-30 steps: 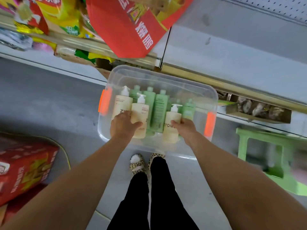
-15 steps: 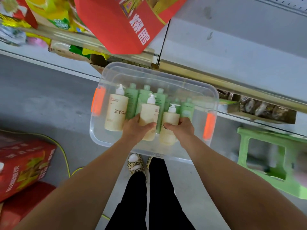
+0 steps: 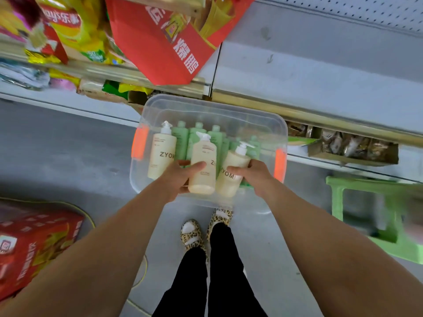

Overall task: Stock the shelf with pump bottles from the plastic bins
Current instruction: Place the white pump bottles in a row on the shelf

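A clear plastic bin (image 3: 251, 115) with orange latches sits on the floor at my feet, against the shelf base. Inside stand several green pump bottles (image 3: 180, 143) and one cream pump bottle (image 3: 161, 156) at the left. My left hand (image 3: 180, 177) grips a second cream pump bottle (image 3: 203, 161), raised above the bin. My right hand (image 3: 256, 175) grips a third cream bottle (image 3: 231, 175), tilted left and also raised. The two held bottles are side by side, nearly touching.
A bare grey shelf (image 3: 320, 76) runs above the bin at the right. A red bag (image 3: 160, 42) and yellow snack packs (image 3: 75, 30) fill the left shelf. A green plastic stool (image 3: 366, 207) stands right, a red carton (image 3: 34, 245) left. My feet (image 3: 206, 227) are just behind the bin.
Both hands have closed around cream bottles and lifted them up out of the bin. The left hand's bottle moved right, beside the other one.
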`<state>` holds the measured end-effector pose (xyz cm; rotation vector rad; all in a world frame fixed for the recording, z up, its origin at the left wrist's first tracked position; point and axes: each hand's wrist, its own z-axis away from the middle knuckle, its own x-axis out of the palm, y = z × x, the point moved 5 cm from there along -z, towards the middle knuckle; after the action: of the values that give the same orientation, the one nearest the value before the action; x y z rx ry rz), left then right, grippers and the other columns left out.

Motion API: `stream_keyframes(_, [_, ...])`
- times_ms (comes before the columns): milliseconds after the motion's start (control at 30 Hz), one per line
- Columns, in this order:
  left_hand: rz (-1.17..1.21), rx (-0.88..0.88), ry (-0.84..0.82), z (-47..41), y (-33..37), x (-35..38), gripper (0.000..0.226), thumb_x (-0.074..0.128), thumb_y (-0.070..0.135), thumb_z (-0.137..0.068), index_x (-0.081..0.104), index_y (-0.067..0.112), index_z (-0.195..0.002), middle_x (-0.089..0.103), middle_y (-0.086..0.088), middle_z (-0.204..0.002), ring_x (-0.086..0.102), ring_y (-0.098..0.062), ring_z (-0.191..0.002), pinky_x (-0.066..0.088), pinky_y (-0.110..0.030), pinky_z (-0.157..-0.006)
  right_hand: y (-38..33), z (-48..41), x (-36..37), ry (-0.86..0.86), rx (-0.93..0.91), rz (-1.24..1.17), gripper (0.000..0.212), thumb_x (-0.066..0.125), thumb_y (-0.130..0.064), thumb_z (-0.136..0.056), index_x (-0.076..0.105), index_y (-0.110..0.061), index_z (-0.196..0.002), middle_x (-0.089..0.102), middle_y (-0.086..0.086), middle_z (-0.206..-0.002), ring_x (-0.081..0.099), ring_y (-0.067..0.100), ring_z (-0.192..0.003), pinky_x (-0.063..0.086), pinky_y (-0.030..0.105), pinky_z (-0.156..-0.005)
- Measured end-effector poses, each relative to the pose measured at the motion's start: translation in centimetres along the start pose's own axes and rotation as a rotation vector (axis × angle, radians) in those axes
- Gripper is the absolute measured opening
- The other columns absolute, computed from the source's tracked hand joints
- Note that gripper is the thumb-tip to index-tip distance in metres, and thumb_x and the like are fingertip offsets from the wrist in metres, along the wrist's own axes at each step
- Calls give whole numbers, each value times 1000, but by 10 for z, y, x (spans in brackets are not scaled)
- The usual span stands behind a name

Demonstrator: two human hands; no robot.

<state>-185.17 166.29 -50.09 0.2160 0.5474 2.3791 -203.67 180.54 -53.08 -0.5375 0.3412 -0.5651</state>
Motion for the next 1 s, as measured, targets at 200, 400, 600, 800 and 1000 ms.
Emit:
stream_keyframes(200, [329,132,-289,71,27,11,57,76,36,-78,58,14,-128,70,-14,-120,70,-28,-107,59,-37,-76,-39,64,-15,11,-155,-179,43,87,-9,-69,69,-9,-108,76,6,-103,72,23,-98,57,41,-84])
stream_keyframes(400, [573,218,-511,153,65,23,57,64,32,-85,53,11,-137,66,-14,-127,66,-31,-111,52,-50,-97,-109,150,-43,52,-306,-320,52,84,-14,-74,61,-7,-121,72,11,-113,71,26,-101,57,41,-84])
stream_keyframes(600, [536,370,-618,239,126,41,55,65,30,-81,54,10,-131,65,-12,-107,62,-27,-98,52,-46,-91,-200,242,-74,127,-532,-307,47,82,-20,-77,59,-10,-116,71,10,-109,71,23,-92,57,36,-72])
stream_keyframes(800, [310,605,-542,293,186,45,62,70,28,-75,55,7,-133,68,-13,-114,65,-28,-102,57,-43,-75,-287,318,-101,119,-770,-253,60,85,-22,-72,59,-8,-124,69,12,-118,70,25,-100,56,36,-78])
stream_keyframes(1000, [228,764,-486,319,237,52,58,74,16,-77,55,2,-130,73,-15,-109,74,-24,-88,59,-34,-60,-367,370,-132,123,-958,-176,72,88,-33,-59,60,-14,-122,71,4,-114,69,22,-105,53,41,-93])
